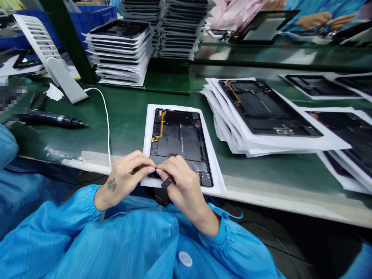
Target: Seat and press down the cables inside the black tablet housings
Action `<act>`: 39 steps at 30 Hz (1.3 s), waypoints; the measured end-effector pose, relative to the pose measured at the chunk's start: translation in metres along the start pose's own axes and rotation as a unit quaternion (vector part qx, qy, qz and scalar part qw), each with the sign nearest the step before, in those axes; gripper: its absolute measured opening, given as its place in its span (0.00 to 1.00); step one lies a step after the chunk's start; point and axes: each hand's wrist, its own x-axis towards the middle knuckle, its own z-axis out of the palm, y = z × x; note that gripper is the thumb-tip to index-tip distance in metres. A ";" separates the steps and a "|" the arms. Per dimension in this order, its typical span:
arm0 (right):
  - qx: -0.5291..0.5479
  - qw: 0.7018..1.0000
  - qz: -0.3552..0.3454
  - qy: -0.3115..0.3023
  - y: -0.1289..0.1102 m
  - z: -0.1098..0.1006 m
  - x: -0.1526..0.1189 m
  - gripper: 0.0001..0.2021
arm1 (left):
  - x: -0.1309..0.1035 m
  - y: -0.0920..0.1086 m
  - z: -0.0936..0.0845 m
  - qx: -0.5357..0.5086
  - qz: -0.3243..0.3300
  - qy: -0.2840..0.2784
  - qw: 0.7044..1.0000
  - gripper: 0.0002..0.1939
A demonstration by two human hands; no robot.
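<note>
A black tablet back housing (186,143) lies on a sheet of white paper (213,170) near the bench edge. An orange flex cable (162,126) runs down its upper left side. Over the housing's lower left part, my left hand (124,174) has thumb and index finger pinched together. My right hand (181,180) meets it there, fingertips also pinched. Whatever sits between the fingertips is too small to make out. A short black stick-like tool (167,182) pokes out of my right hand, held in its curled fingers.
Stacked housings with paper sheets (261,112) lie to the right, and a taller stack (122,54) stands behind. On the left are an electric screwdriver (58,119), a white fan (55,66) and its white cable (107,116). Across the bench, a co-worker's hands (325,20) are visible.
</note>
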 end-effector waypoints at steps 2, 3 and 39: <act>-0.001 1.000 -0.009 0.000 0.000 0.000 0.000 0.10 | 0.001 0.000 0.000 0.014 0.003 -0.007 1.000 0.05; -0.005 1.000 -0.013 0.002 0.000 0.000 0.000 0.09 | 0.001 0.000 -0.001 0.025 0.008 -0.009 1.000 0.05; -0.186 0.967 -0.151 -0.089 0.002 -0.011 -0.006 0.19 | -0.016 -0.005 -0.024 0.378 0.287 -0.105 0.874 0.15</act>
